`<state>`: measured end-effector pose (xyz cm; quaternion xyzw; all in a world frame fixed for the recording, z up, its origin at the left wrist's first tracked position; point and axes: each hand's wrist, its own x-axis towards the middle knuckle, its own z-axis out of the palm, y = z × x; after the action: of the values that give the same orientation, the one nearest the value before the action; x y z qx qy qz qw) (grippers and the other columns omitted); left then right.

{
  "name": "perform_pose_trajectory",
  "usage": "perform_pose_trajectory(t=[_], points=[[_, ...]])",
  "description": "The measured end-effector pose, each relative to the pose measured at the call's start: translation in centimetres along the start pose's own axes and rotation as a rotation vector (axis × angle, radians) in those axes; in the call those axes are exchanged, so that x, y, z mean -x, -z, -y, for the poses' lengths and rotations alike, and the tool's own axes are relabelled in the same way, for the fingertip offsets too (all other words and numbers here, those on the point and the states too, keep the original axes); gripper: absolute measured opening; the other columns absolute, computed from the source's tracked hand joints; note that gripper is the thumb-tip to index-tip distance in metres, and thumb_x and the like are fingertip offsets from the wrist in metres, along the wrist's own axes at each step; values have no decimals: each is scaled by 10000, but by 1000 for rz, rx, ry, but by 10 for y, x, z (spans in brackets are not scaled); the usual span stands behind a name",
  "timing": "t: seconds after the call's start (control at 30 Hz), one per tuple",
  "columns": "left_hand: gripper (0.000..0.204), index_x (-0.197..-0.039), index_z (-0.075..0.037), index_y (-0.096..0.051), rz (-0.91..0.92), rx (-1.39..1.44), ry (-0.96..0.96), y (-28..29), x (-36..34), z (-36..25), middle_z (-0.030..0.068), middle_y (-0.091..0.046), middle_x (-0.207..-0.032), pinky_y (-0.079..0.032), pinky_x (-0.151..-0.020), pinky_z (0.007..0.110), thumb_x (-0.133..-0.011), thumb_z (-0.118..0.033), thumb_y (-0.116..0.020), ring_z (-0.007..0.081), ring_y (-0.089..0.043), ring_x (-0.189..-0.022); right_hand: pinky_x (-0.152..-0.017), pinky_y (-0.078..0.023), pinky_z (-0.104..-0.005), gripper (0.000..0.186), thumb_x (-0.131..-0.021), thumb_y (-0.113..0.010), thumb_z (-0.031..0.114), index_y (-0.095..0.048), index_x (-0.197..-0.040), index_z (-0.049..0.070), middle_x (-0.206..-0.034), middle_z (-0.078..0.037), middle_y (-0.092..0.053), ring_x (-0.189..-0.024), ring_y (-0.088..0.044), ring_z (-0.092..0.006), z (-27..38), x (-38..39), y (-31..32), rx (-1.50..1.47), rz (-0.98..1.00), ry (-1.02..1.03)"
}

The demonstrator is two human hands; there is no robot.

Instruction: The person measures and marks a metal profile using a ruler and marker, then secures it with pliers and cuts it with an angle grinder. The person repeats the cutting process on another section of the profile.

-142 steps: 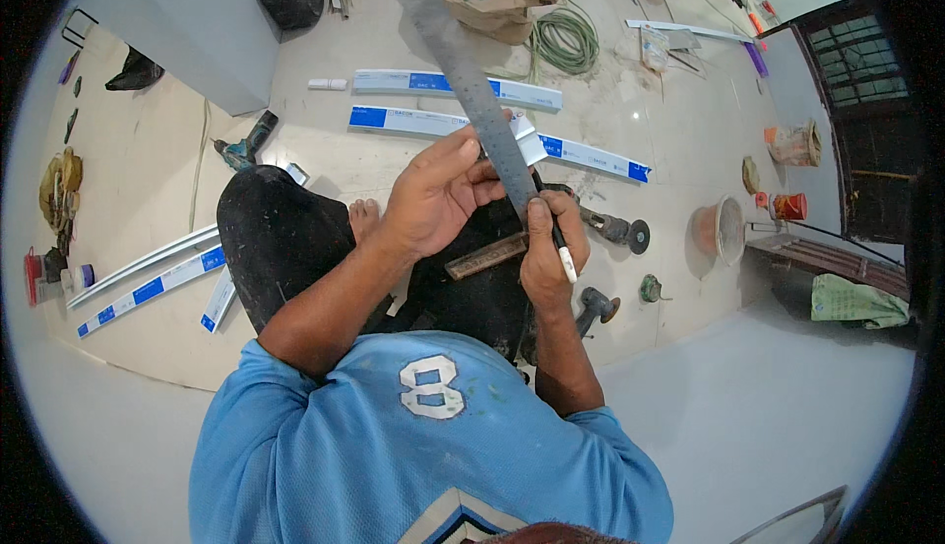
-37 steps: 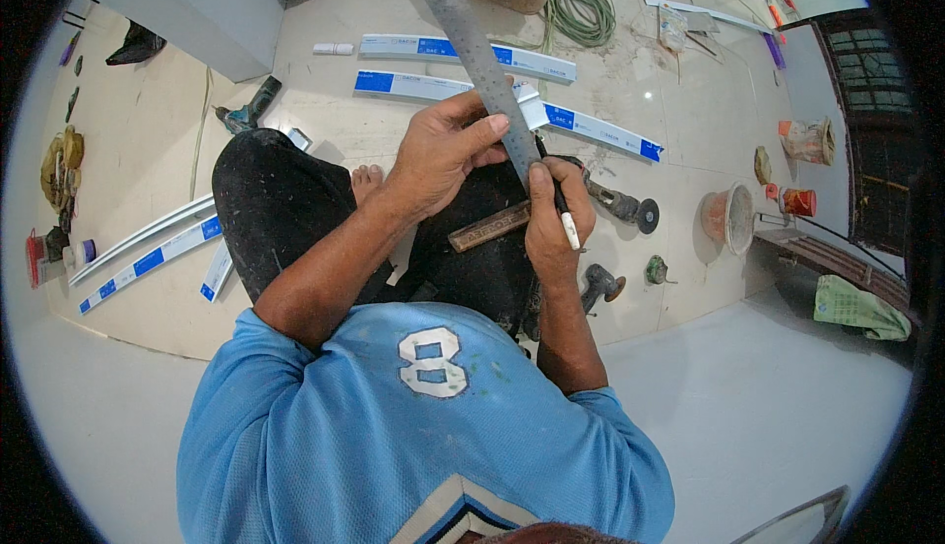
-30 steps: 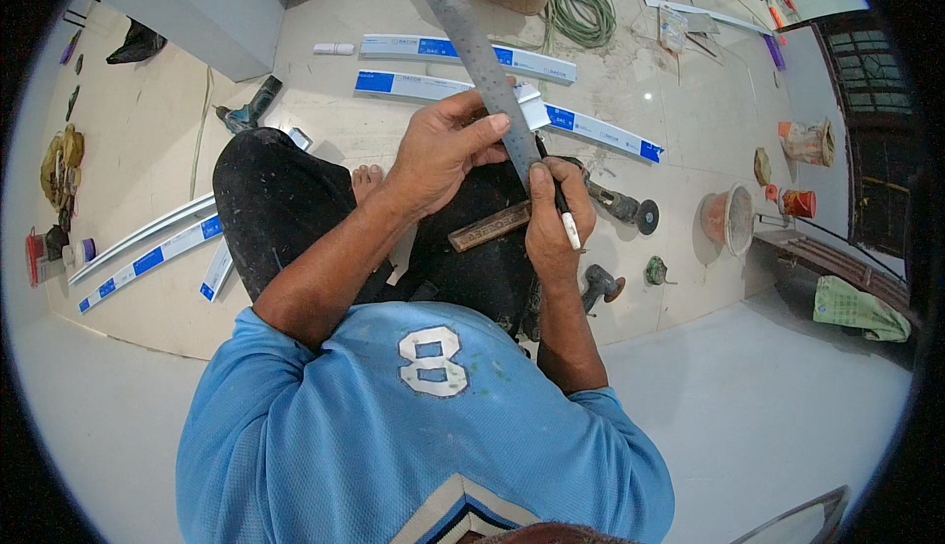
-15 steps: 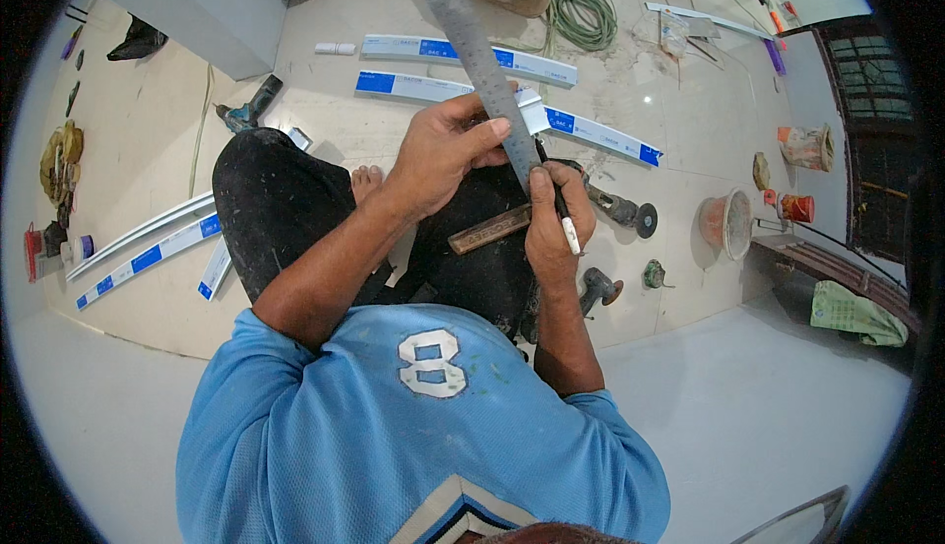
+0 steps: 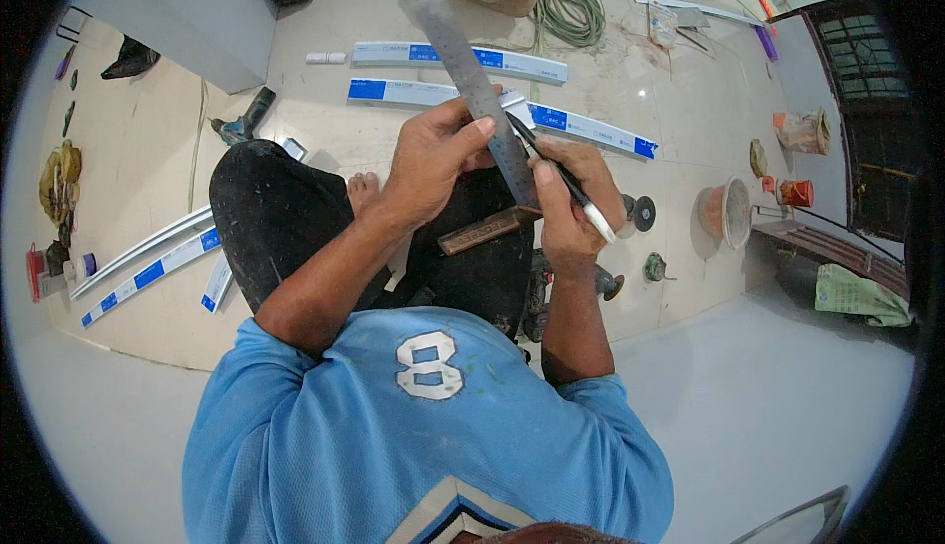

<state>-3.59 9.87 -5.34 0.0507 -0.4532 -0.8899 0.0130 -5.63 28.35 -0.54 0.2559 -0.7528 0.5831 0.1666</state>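
My left hand (image 5: pixel 428 165) is closed around a try square, thumb on its long grey metal blade (image 5: pixel 463 57), and pinches a short white profile piece (image 5: pixel 518 109) behind it. The square's wooden stock (image 5: pixel 482 233) lies across my lap, over dark trousers. In my closed right hand (image 5: pixel 576 199) is a black and white marker pen (image 5: pixel 597 219), its dark end pointing up to the blade's right edge, close to the white piece. The fingers of my left hand behind the blade are partly hidden.
Long white-and-blue profile strips (image 5: pixel 458 60) lie ahead on the tiled floor, others (image 5: pixel 153 273) at left. A cordless tool (image 5: pixel 244 121) sits beside my left knee. At right are an angle grinder's disc (image 5: pixel 644 213) and a bucket (image 5: pixel 733 212). A coiled green hose (image 5: pixel 571 14) lies farther off.
My right hand has shifted off the lower blade and turned the marker pen, bringing its dark end up along the blade's edge. My left hand still grips the square and the white piece.
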Motion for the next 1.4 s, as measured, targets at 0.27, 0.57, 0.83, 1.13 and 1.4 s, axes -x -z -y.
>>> perform_pose_trajectory(t=[0.27, 0.57, 0.83, 1.13, 1.4], points=[[501, -1540, 63, -555, 6, 11, -17, -3, 0, -1, 169, -732, -1306, -644, -943, 396, -1088, -118, -672, 240, -747, -1131, -850, -603, -397, 194, -899, -750, -47, -793, -1088, -52, -1019, -182, -807, -928, -781, -299, -11, -2, -1, -84, -16, -31], [488, -1528, 54, -568, 12, 36, -2, -1, 0, -1, 124, -718, -1234, -655, -968, 402, -1095, -144, -678, 198, -732, -1104, -789, -589, -394, 181, -857, -760, -60, -803, -1031, -32, -960, -172, -800, -863, -769, -299, -7, -1, 10, 93, 65, 57], [538, -1567, 65, -511, -23, 30, 0, -3, -2, 2, 197, -731, -1270, -641, -933, 366, -1101, -161, -656, 298, -763, -1121, -804, -595, -425, 212, -917, -756, 8, -782, -1121, -45, -1002, -187, -799, -883, -772, -323, -12, 29, 30, 139, 51, -82], [525, -1582, 63, -480, -6, 213, 22, -5, -7, -10, 216, -681, -1376, -617, -1079, 464, -1102, -105, -612, 344, -713, -1245, -755, -541, -347, 159, -1072, -685, 128, -701, -1150, -10, -906, -90, -705, -823, -675, -180, -2, 38, -6, 26, -37, -374], [492, -1505, 50, -493, -82, 386, 142, 13, -12, -18, 280, -633, -1382, -651, -1035, 450, -1118, -225, -618, 358, -719, -1226, -845, -512, -320, 192, -1096, -670, 164, -695, -1109, -25, -984, -46, -694, -922, -621, -136, -91, 50, 108, 108, -333, -508]])
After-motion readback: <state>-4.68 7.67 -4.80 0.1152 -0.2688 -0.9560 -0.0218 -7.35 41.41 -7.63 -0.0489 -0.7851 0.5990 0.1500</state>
